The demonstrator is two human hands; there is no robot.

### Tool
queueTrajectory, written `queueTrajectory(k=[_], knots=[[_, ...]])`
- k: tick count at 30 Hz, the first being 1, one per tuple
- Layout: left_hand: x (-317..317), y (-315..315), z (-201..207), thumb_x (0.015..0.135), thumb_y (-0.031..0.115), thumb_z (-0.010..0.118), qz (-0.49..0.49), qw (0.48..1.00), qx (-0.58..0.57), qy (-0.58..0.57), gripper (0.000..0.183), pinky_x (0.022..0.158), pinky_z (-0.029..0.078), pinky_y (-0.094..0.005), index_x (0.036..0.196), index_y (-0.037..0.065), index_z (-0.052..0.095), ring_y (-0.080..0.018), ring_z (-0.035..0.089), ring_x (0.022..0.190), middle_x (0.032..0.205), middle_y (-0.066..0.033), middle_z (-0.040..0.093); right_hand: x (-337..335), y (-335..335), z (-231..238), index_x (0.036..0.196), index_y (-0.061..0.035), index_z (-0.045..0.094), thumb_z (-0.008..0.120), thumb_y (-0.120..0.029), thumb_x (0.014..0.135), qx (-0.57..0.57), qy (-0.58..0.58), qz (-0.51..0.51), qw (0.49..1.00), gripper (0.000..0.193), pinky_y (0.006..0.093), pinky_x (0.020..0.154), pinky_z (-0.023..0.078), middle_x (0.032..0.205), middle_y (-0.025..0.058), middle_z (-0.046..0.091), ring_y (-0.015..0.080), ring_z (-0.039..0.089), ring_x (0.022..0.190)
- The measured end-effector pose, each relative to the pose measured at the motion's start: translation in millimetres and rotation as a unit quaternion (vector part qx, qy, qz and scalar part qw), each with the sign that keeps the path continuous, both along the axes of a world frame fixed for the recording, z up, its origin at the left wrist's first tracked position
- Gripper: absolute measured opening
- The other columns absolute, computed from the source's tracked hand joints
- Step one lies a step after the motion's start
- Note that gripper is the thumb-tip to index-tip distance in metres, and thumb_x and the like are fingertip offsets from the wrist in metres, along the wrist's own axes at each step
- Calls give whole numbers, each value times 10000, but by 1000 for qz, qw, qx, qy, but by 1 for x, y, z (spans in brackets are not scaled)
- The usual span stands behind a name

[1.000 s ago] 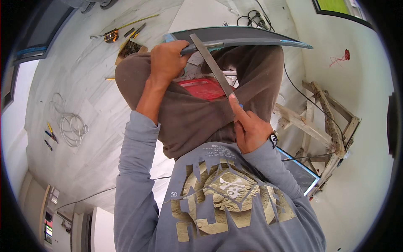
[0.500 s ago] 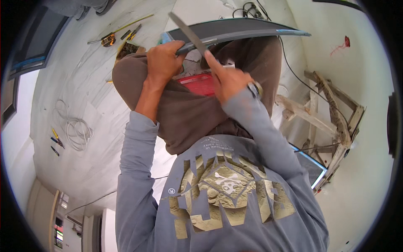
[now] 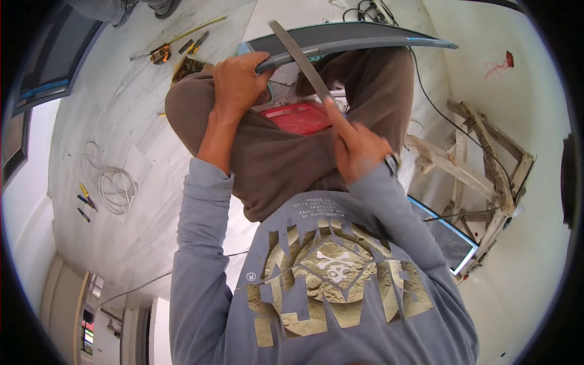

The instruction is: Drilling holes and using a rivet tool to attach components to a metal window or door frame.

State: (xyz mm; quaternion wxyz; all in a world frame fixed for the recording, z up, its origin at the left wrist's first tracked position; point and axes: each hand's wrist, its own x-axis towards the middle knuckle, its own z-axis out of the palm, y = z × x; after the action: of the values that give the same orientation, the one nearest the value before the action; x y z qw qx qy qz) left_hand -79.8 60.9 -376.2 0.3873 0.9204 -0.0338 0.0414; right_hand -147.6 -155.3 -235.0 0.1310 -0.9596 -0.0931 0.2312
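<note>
A dark panel with a grey frame and blue tape along parts of its edges lies across my knees at the front. My left hand is closed around the near left corner of that frame. In my right hand, slightly blurred, is a long flat metal file. The file slants up and to the left, its blade crossing the frame's near edge just right of my left fingers. Below the panel, between my legs, a red plastic tray is partly covered by my trousers.
A tape measure and a small box of dark bits lie left of my knee. Further left are a coiled white cable and small hand tools. A wooden trestle stands right; another person's feet show at top.
My right hand has drawn the file back toward me and to the right, across the frame's edge. My left hand keeps its grip on the corner.
</note>
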Motion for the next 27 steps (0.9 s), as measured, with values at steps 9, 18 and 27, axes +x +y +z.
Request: queueTrajectory(k=[9,18,27], knots=[[-3,-3,-2,738,209,762,7,1000,-13,-12,205,638,515,-410,915,109,735,-323,672,746,816,-100,703,71,26,-49,1355,-256,546,558,-147,914,36,-68,31,997,454,473,684,518,771,177,654,365,650,739],[1,-1,0,742,211,765,9,1000,-7,-16,210,649,519,-402,918,100,737,-317,677,745,820,-106,703,9,-13,5,1417,-164,507,569,-53,893,110,-117,38,986,540,390,617,498,730,115,609,296,628,650],[0,-4,-6,743,234,764,10,1000,-14,-6,219,652,522,-406,919,106,741,-326,676,748,818,-117,702,28,16,-18,1411,-217,518,575,-86,906,-18,-83,17,996,525,420,583,498,710,133,597,330,609,616]])
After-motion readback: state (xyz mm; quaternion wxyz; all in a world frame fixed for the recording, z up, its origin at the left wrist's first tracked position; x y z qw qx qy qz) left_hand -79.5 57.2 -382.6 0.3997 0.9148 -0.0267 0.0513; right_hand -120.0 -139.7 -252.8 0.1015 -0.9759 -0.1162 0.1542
